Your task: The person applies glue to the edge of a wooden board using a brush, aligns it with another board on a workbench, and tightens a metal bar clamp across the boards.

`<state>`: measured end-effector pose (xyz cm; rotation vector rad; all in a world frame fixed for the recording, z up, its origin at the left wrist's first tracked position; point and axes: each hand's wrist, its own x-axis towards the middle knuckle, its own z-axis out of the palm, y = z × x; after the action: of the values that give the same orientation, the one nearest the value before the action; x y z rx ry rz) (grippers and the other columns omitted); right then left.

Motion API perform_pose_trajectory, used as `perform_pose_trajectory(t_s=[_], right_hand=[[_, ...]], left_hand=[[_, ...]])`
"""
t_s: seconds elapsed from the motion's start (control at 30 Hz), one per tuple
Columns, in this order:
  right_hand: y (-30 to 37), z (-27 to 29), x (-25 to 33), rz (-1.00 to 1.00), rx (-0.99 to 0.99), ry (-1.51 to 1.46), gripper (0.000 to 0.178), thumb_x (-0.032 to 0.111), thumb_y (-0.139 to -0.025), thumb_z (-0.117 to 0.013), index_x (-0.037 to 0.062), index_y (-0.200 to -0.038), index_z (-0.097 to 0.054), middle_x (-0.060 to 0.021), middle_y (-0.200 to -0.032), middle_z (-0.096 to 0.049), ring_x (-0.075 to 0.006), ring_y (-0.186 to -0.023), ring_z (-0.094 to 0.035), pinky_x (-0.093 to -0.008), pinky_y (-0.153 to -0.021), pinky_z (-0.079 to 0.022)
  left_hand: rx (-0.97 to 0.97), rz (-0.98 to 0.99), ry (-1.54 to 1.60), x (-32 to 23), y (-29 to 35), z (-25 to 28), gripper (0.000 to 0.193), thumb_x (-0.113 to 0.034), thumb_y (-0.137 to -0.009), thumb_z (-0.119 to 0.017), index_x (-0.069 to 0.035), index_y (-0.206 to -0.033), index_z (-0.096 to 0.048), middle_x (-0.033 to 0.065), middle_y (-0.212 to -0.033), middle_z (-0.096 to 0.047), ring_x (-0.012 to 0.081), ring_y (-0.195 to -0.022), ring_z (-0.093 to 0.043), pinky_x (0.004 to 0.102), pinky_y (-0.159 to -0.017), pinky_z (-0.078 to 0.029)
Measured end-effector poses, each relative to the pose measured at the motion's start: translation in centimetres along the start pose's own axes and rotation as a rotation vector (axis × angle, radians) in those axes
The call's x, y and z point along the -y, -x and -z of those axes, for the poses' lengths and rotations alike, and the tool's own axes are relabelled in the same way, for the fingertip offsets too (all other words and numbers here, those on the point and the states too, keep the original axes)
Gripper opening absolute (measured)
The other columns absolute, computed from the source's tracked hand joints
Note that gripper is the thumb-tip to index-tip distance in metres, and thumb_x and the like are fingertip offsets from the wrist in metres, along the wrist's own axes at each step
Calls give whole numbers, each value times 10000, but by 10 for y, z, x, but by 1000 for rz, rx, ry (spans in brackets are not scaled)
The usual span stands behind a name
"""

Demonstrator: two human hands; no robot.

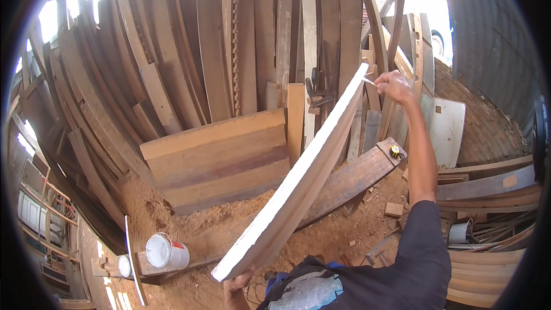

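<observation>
A long wooden board [307,209] stands on edge, slanting from near my body to the far right. Its upward edge bears a wet-looking white coating [298,175]. My left hand [238,281] grips the board's near lower end, with some fingers hidden behind it. At the far end, my right hand [396,86] pinches a thin, white-smeared stick-like tool [370,81], whose exact kind is too small to tell. The tool's tip meets the coated edge near its far corner. Under the board runs a low wooden bench [344,192].
On the bench stand a white bucket [166,252] and a smaller white container [124,265]; a tape measure [395,151] lies at its far end. A wide wooden panel [218,158] leans against stacked planks [212,40]. Sawdust [143,206] and a wood block [394,209] lie on the ground.
</observation>
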<state>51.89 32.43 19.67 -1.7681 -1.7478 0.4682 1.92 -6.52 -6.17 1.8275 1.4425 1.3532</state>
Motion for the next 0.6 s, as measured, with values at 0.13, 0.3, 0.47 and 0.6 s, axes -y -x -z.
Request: perform_pose_trajectory(t_s=[0.13,0.3,0.47,0.6], right_hand=[[63,-22,30,218,-6,136,218,126,-811,-594,57,-979,-716,-164,-960,-689,-263,-889,-655,-373,-871,-498],[123,-35,83,351,109,78,217,149,-867,-559,80,-1007,-710,-167,-970,-685,-299,-912,-649,-402,-915,-477],[46,-18,44,194,-19,233,225,147,-842,-566,89,-996,-718,-172,-1000,-680,-319,-954,-641,-391,-928,-471],[-30,-5,-9,92,-72,269,231,183,-815,-594,91,-985,-720,-173,-1044,-671,-323,-1000,-633,-396,-936,-468]], left_hand=[[2,8,292,-29,-24,1,619,75,-709,-627,51,-1305,-460,149,-1187,-575,248,-1076,-551,393,-922,-441],[27,-109,120,-12,-12,12,626,64,-696,-655,41,-1294,-471,154,-1273,-526,270,-1155,-514,418,-977,-410],[-168,354,698,-39,-23,0,473,-74,-777,-649,23,-1223,-524,137,-1145,-614,246,-946,-625,376,-808,-513],[-68,182,424,-32,-22,0,566,-82,-779,-639,31,-1298,-443,150,-1205,-584,284,-995,-606,405,-867,-492]])
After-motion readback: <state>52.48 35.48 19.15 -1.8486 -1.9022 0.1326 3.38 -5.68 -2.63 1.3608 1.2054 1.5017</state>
